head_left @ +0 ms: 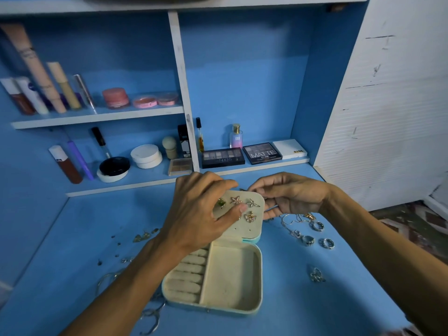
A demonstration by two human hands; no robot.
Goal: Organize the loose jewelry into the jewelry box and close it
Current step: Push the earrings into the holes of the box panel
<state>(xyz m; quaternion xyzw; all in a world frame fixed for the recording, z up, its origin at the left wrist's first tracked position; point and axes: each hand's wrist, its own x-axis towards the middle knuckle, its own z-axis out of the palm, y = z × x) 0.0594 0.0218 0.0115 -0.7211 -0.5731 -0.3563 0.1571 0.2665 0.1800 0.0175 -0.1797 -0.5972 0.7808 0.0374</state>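
- Desk [72, 238]: blue, with make-up shelves [97, 116] behind; the box sits mid-desk, close in front of the person, probably so that both hands reach it and the loose pieces either side.
- Box [258, 275]: open; its tray lies flat, with ring rolls on the left and a bare well on the right, neither holding anything I can see; the lid [242, 230] is tipped up at the far side, its pierced pad facing the person, likely so that earring posts can be pushed through from the front.
- Left hand [198, 214]: reaches over the tray from the near left and grips the lid; fingers curl over its far edge and the thumb presses on the pad, which I judge steadies the lid against the push.
- Right hand [291, 196]: comes in from the right, wrist raised, fingers curled with their tips at the lid's far right corner; perhaps fitting a back behind the pad, but I cannot tell what they pinch, if anything.
- Chains [289, 223] and rings [308, 240]: loose on the desk right of the box, not yet stowed.
- Hoops [151, 316]: near left, just beside the tray; small bits are scattered further left.
- Studs [235, 200]: four sit on the pad, between the two hands; so the earring step looks underway, with most of the task left.
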